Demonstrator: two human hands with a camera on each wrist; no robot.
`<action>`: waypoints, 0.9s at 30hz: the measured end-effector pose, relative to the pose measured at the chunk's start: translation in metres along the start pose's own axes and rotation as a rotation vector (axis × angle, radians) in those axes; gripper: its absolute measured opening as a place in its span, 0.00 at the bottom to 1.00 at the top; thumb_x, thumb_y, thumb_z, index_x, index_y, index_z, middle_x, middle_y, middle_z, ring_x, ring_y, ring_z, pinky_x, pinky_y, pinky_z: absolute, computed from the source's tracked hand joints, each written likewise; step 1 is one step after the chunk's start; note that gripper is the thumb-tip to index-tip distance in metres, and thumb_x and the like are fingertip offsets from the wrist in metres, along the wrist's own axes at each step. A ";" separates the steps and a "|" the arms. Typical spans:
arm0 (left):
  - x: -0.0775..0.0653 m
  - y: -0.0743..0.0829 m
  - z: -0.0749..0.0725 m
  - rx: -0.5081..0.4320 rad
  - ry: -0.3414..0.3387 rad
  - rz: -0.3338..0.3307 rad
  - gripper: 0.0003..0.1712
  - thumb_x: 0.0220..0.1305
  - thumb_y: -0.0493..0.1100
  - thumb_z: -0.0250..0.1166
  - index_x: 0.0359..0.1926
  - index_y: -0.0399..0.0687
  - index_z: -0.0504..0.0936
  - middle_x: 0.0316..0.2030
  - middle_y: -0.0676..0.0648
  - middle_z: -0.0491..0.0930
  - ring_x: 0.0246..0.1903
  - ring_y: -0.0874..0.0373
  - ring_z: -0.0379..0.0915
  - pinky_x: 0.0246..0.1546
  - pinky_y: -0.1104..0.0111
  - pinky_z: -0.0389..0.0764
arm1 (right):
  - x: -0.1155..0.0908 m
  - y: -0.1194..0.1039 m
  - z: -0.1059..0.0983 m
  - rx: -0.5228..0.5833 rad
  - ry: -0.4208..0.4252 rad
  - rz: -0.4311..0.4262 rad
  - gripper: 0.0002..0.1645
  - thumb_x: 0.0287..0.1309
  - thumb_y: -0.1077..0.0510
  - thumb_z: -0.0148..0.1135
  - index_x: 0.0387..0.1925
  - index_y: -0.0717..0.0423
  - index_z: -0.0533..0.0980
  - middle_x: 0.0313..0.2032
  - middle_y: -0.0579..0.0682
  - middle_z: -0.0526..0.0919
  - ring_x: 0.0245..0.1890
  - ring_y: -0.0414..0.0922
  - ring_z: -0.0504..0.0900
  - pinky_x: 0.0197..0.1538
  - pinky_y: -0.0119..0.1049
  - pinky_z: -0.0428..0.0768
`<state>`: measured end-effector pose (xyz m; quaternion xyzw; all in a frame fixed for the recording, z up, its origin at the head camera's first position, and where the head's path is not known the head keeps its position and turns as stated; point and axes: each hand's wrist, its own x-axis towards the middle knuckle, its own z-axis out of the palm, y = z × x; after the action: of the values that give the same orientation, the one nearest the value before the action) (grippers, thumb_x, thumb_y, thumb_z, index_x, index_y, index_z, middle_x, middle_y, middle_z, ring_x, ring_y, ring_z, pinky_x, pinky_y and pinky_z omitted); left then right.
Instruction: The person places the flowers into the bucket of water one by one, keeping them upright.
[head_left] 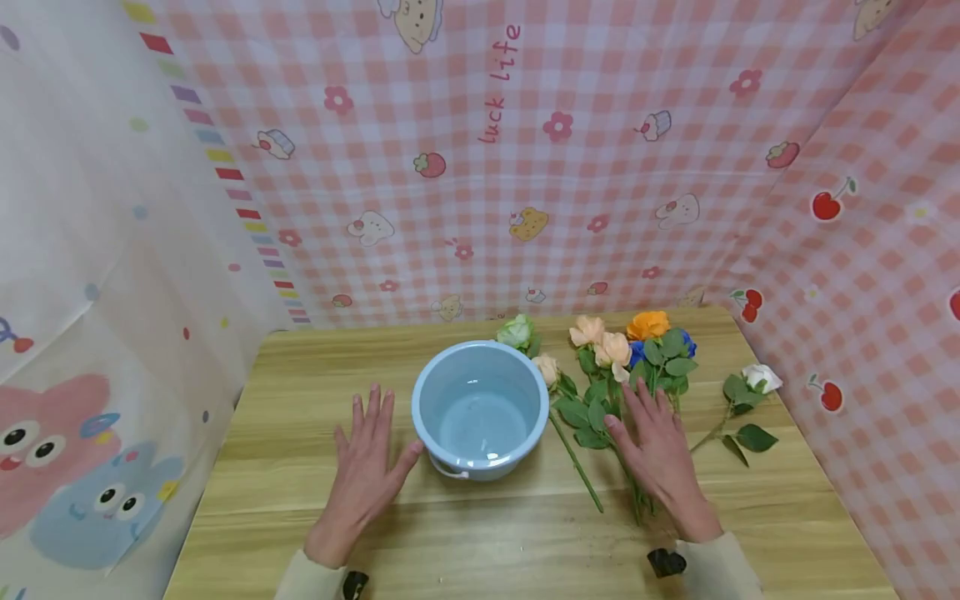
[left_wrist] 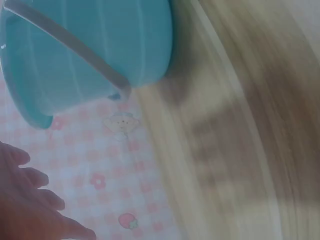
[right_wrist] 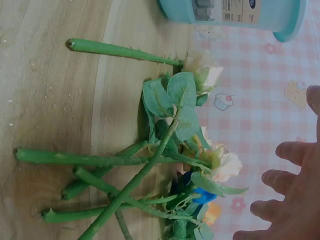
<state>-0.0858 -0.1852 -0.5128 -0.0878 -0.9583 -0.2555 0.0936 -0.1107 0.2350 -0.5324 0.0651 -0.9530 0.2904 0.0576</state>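
pink-and-white checked cloth [head_left: 510, 183], printed with cakes, strawberries and flowers, hangs behind a wood-grain table [head_left: 315, 367]. on the table, near the middle of the head view, stands a pale blue bucket [head_left: 480, 367], upright, its round mouth facing up; take it as the centre of the clock. its thin handle [head_left: 450, 473] hangs at about 7 o'clock, and the right wrist view shows a printed label [right_wrist: 240, 10] on its wall.

just beside the bucket, a pale green rose [head_left: 515, 332] lies at 1 o'clock and a cream rose [head_left: 546, 368] at 2, its stem slanting to 4. further out towards 2 are two peach roses [head_left: 613, 350] and an orange flower [head_left: 648, 325], with blue petals [head_left: 637, 353] tucked below it. several green stems [right_wrist: 90, 159] cross one another in the right wrist view. well apart, at 3, lies a white rose [head_left: 761, 377].

the left hand [head_left: 367, 475] is at 8 o'clock, fingers straight and spread wide, the thumb near the bucket but apart from it. the right hand [head_left: 658, 450] is just past 3, also spread wide, above the stems, fingertips pointing towards 11. pale sleeves [head_left: 723, 571] cover both wrists.

outermost, a white cloth [head_left: 67, 217] with cartoon figures hangs at 9 to 10, and cherry-printed cloth [head_left: 870, 275] between 2 and 3.
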 end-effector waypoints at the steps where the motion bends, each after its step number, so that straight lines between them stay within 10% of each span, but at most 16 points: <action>1: 0.001 0.002 0.000 -0.010 0.007 0.005 0.50 0.73 0.64 0.57 0.81 0.39 0.53 0.81 0.35 0.45 0.79 0.30 0.36 0.67 0.21 0.40 | 0.000 0.001 -0.001 0.013 -0.005 0.004 0.42 0.77 0.39 0.49 0.80 0.58 0.58 0.80 0.65 0.51 0.78 0.71 0.43 0.70 0.80 0.46; 27: 0.009 0.024 0.010 -0.056 -0.058 0.039 0.51 0.73 0.67 0.54 0.83 0.45 0.48 0.82 0.40 0.40 0.80 0.36 0.32 0.68 0.24 0.42 | -0.009 0.021 -0.004 0.261 -0.069 0.142 0.40 0.74 0.39 0.58 0.75 0.60 0.67 0.71 0.67 0.68 0.69 0.68 0.67 0.66 0.69 0.69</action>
<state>-0.0912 -0.1586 -0.5080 -0.1163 -0.9512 -0.2776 0.0683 -0.1047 0.2552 -0.5415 0.0144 -0.9106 0.4129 -0.0047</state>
